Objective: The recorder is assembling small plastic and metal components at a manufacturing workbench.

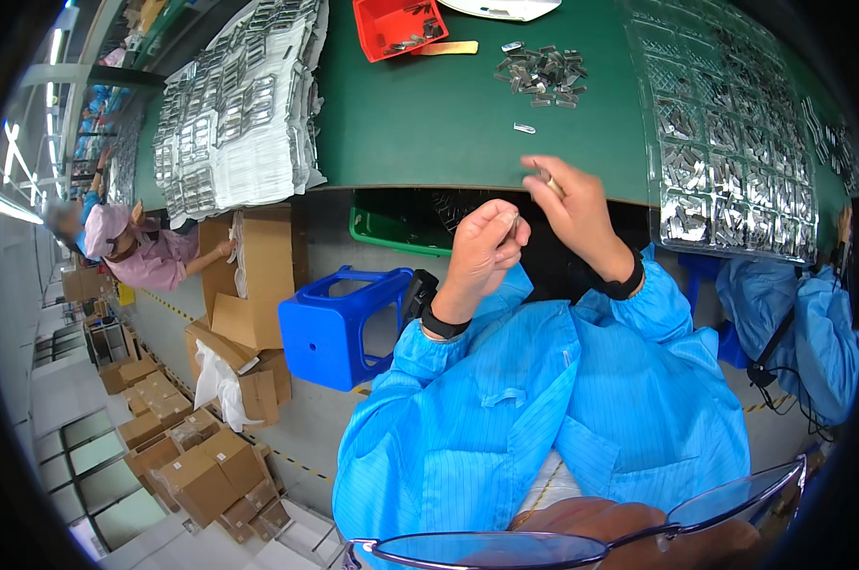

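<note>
My left hand [486,249] is raised just in front of the table edge, its thumb and fingertips pinched together. Whatever sits in that pinch is too small to make out. Close beside it, my right hand [578,211] is held with bent fingers drawn together over the table edge. A small greyish glint shows at its fingers, but I cannot tell what it is. Beyond my hands, one small metal piece [524,127] lies alone on the green tabletop [410,142]. Farther back is a loose pile of similar shiny metal pieces [543,74].
A red bin [384,36] with some pieces stands at the back, beside a yellowish strip [453,47]. Stacked white sheets [244,114] bearing metal parts lie left; clear compartment trays [733,142] full of pieces lie right. Below are a blue stool [330,332] and a green crate [391,239].
</note>
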Demonstrator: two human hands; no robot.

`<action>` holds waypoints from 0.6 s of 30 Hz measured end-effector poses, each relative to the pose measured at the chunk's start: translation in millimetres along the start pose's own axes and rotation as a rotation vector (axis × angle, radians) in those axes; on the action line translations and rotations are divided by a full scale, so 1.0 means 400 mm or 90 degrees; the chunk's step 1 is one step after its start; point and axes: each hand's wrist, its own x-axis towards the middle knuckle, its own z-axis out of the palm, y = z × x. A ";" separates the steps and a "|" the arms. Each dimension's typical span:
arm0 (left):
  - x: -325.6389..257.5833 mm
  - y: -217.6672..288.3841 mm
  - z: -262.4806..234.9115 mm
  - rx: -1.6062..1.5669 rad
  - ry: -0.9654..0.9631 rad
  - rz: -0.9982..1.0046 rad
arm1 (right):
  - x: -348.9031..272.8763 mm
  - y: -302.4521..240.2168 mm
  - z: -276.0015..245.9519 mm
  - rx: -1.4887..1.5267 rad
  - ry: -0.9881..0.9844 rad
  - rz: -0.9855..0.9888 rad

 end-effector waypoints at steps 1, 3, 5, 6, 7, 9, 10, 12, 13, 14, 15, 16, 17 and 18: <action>-0.003 0.003 -0.010 0.001 -0.001 0.001 | 0.018 0.003 -0.002 -0.147 0.063 -0.057; -0.007 0.005 -0.036 -0.005 -0.007 0.042 | 0.049 0.023 0.001 -0.262 0.097 -0.117; -0.005 0.011 -0.047 -0.026 -0.005 0.046 | 0.064 0.048 0.008 -0.462 0.049 -0.158; -0.003 0.013 -0.052 -0.051 0.000 0.048 | 0.059 0.045 0.010 -0.501 0.012 -0.135; -0.003 0.015 -0.058 -0.077 0.007 0.054 | 0.052 0.041 0.012 -0.500 0.012 -0.138; -0.002 0.023 -0.063 -0.057 0.020 0.062 | 0.033 0.036 0.013 -0.529 -0.017 -0.119; 0.000 0.025 -0.067 -0.066 0.033 0.060 | 0.023 0.033 0.009 -0.529 -0.018 -0.121; 0.001 0.024 -0.074 -0.075 0.045 0.061 | 0.002 0.030 -0.001 -0.495 0.000 -0.183; 0.004 0.023 -0.076 -0.096 0.035 0.054 | -0.004 0.033 -0.003 -0.497 0.001 -0.184; 0.007 0.021 -0.079 -0.117 0.025 0.047 | -0.011 0.040 0.001 -0.495 0.021 -0.216; 0.012 0.018 -0.082 -0.116 0.022 0.048 | -0.017 0.046 0.006 -0.493 0.040 -0.248; 0.019 0.015 -0.083 -0.101 0.023 0.028 | -0.023 0.051 0.012 -0.496 0.043 -0.248; 0.025 0.013 -0.081 -0.085 0.024 0.009 | -0.029 0.056 0.019 -0.497 0.059 -0.281; 0.030 0.010 -0.077 -0.067 0.036 -0.007 | -0.032 0.059 0.023 -0.497 0.074 -0.314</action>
